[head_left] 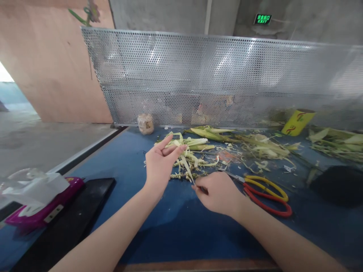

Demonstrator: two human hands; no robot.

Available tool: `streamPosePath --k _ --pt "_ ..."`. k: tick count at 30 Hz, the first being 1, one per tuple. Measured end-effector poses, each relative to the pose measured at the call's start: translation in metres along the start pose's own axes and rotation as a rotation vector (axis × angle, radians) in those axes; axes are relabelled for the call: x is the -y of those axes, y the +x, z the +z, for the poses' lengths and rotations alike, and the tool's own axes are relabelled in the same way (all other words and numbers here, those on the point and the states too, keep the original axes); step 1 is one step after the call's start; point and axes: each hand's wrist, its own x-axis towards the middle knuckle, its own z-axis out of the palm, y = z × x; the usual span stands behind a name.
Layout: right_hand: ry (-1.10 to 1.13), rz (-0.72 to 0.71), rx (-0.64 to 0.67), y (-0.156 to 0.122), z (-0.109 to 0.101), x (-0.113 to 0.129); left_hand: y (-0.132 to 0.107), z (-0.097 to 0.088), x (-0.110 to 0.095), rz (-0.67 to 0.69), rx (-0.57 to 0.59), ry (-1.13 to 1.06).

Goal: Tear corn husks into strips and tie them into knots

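A pale green strip of corn husk (186, 167) stretches between my two hands above the table. My left hand (162, 160) pinches its upper part between thumb and fingers, with more pale husk strips showing behind the fingertips. The strip's lower end is pinched in my right hand (217, 192), whose fingers are curled in. Just beyond lie braided husk pieces (195, 163), partly hidden by my hands. Scissors (266, 192) with one yellow and one red handle rest beside my right hand, their blades partly behind it.
Husks and scraps (261, 147) spread over the blue table (170, 234). A jar (145, 124) and a yellow roll (297, 122) stand near the perforated metal screen (176, 75). At left are a tissue pack (36, 189), a magenta object (42, 217) and a black tray (65, 223).
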Motion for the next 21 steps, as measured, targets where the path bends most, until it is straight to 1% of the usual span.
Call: streamPosePath --k 2,3,4,7,8,9,12,14,17,21 --pt "0.042 -0.050 -0.026 -0.001 -0.002 -0.002 -0.002 0.001 -0.001 0.009 0.013 0.005" --pt "0.087 -0.060 -0.078 -0.001 -0.003 -0.003 -0.003 0.002 -0.001 -0.001 0.025 0.001" --pt "0.145 -0.049 -0.159 0.000 -0.005 -0.005 -0.005 0.003 -0.002 -0.021 0.041 -0.004" --pt "0.343 0.056 -0.451 0.003 -0.008 -0.010 -0.009 0.007 -0.001 -0.109 0.116 -0.035" --pt "0.402 0.081 -0.509 0.004 -0.009 -0.012 -0.010 0.008 0.000 -0.133 0.149 -0.047" --pt "0.457 0.090 -0.540 0.005 -0.009 -0.014 -0.012 0.009 0.001 -0.149 0.182 -0.059" --pt "0.592 0.085 -0.527 0.006 -0.009 -0.017 -0.014 0.010 0.002 -0.158 0.255 -0.068" --pt "0.645 0.099 -0.525 0.005 -0.008 -0.018 -0.015 0.010 0.002 -0.162 0.274 -0.066" --pt "0.660 0.108 -0.536 0.005 -0.009 -0.019 -0.016 0.010 0.001 -0.160 0.280 -0.058" --pt "0.667 0.161 -0.499 0.007 -0.011 -0.020 -0.017 0.010 0.000 -0.147 0.300 -0.019"
